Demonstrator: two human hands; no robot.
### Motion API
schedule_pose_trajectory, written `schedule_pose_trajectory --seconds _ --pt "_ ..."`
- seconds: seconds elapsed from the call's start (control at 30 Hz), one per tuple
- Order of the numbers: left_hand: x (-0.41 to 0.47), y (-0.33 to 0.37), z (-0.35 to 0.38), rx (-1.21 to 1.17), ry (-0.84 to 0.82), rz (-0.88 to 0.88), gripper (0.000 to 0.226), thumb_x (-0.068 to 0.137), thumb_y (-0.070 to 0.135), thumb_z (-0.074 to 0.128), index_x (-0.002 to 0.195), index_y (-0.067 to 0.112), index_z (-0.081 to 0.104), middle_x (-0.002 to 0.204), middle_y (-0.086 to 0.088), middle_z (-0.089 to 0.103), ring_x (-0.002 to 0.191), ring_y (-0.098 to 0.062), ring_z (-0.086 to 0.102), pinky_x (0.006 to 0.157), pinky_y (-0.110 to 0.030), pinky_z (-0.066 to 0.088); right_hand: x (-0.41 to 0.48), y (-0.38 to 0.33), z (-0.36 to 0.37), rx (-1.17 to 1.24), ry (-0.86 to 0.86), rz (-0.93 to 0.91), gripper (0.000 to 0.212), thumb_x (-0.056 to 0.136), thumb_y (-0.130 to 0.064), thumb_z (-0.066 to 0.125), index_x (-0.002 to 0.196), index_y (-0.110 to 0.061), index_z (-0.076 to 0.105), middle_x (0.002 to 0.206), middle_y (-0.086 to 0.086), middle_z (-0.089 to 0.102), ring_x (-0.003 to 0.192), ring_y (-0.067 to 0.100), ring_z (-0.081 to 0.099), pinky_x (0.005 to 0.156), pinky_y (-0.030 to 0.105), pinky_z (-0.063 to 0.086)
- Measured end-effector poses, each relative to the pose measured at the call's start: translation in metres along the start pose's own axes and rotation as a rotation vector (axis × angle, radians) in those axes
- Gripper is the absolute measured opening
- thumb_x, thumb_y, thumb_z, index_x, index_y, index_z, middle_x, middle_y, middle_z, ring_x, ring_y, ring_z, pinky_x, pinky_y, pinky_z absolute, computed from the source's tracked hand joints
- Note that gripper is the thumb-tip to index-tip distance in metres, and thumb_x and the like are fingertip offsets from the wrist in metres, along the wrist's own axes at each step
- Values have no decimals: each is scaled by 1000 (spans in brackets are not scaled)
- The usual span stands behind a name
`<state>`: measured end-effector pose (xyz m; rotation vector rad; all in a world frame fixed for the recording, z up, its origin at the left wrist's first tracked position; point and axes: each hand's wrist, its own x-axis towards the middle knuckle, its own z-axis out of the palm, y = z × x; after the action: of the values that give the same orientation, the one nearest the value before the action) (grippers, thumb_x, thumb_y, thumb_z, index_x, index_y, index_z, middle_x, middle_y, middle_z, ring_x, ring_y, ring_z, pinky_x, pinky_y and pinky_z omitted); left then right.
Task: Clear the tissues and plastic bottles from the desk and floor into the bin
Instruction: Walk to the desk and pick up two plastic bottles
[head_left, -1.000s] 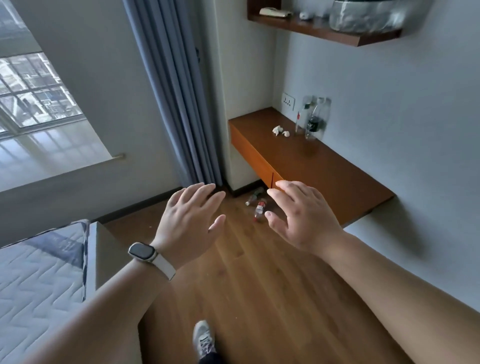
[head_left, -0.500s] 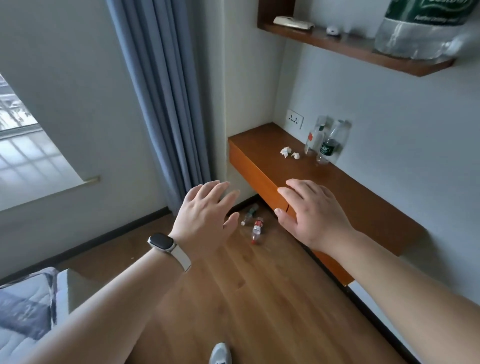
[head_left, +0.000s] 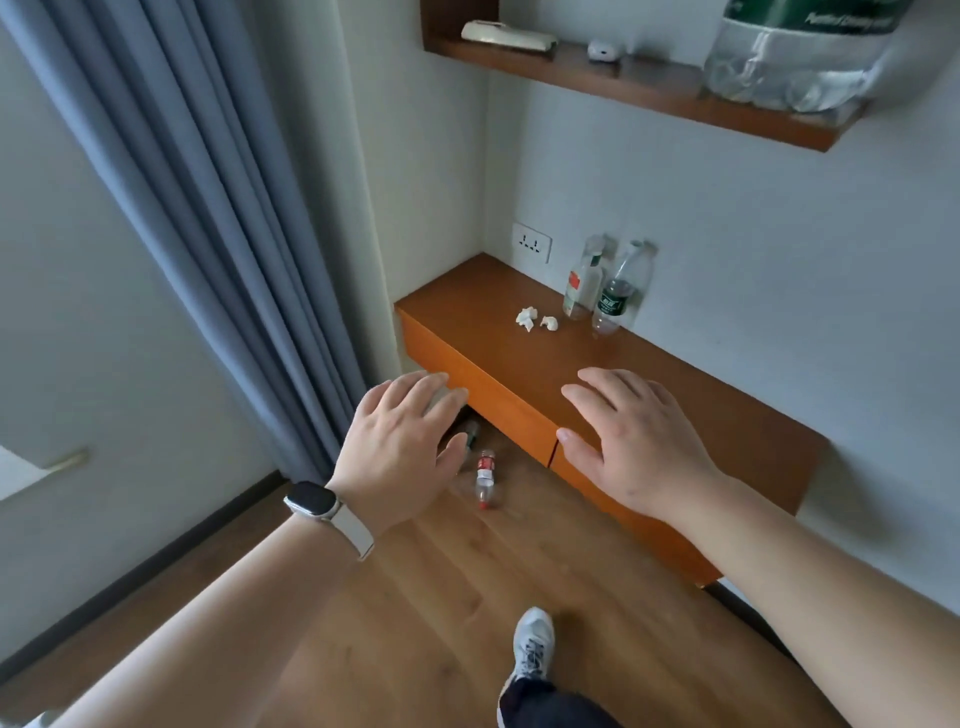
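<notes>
My left hand (head_left: 400, 447) and right hand (head_left: 634, 441) hang palm-down ahead of me, fingers spread loosely and holding nothing, the left above the floor (head_left: 467, 597), the right over the front edge of the desk (head_left: 717, 395). Two tissues (head_left: 527, 318) lie on the desk just beside two upright bottles (head_left: 583, 291) at the wall. A red-labelled bottle (head_left: 485, 478) lies on the floor below the desk edge, with a second bottle (head_left: 471, 434) half hidden by my left fingers. Compared with half a second ago, the desk is closer and my right hand reaches further over it.
</notes>
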<state>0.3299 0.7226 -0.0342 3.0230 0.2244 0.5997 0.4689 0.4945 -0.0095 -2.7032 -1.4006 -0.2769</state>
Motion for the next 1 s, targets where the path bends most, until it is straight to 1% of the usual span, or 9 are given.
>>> schedule_pose_trajectory --seconds 0.1,0.23,0.33,0.43,0.5,0.67,0.77,0.9,1.0 --pt "31 -3 18 -2 -15 37 41 91 38 55 128 20 58 134 -4 59 130 -28 49 105 -48 42 19 19 15 -13 -22 17 52 95 -50 34 128 -15 56 132 6 54 122 26 49 97 43 44" --pt "77 -15 38 19 -72 46 43 92 40 51 130 20 59 136 -4 58 130 -29 50 106 -51 42 57 46 38 6 -48 33 51 95 -50 34 127 -16 57 131 5 54 119 27 50 97 43 44" --pt "119 -24 53 34 -88 59 43 92 39 53 130 21 58 137 -5 58 130 -29 50 106 -51 41 91 70 48 28 -46 51 51 95 -50 35 127 -17 56 131 5 54 121 26 49 99 43 43" --pt "169 -24 65 36 -125 72 44 91 39 51 130 21 59 137 -5 58 130 -29 51 105 -52 42 126 100 55 39 -50 77 50 95 -51 36 128 -18 56 133 6 54 124 26 49 101 44 42" --pt "202 -23 76 57 -152 90 44 92 40 49 131 22 58 139 -3 56 132 -28 49 107 -51 39 145 121 58 39 -59 94 50 95 -52 35 129 -19 55 135 5 53 126 26 48 102 44 41" --pt "274 -18 104 59 -129 135 43 92 42 50 130 24 57 138 -2 57 132 -26 49 108 -48 37 184 172 67 22 -53 138 52 95 -54 34 130 -21 54 136 4 53 127 26 47 103 44 39" --pt "304 -12 118 54 -147 123 42 92 41 55 130 25 56 138 -2 56 132 -26 49 108 -48 37 202 196 73 29 -55 156 51 95 -53 35 129 -21 54 135 3 52 125 25 47 102 43 40" --pt "333 -9 138 39 -179 152 43 92 42 55 132 27 55 138 -1 57 132 -25 49 109 -47 37 212 218 79 45 -15 203 49 95 -53 38 128 -20 53 131 1 53 122 25 48 100 42 41" --pt "361 -7 154 23 -241 166 45 95 44 49 137 29 49 146 2 49 138 -21 41 113 -45 30 224 236 86 68 -30 251 50 94 -53 36 127 -20 52 130 2 53 123 26 48 100 43 42"
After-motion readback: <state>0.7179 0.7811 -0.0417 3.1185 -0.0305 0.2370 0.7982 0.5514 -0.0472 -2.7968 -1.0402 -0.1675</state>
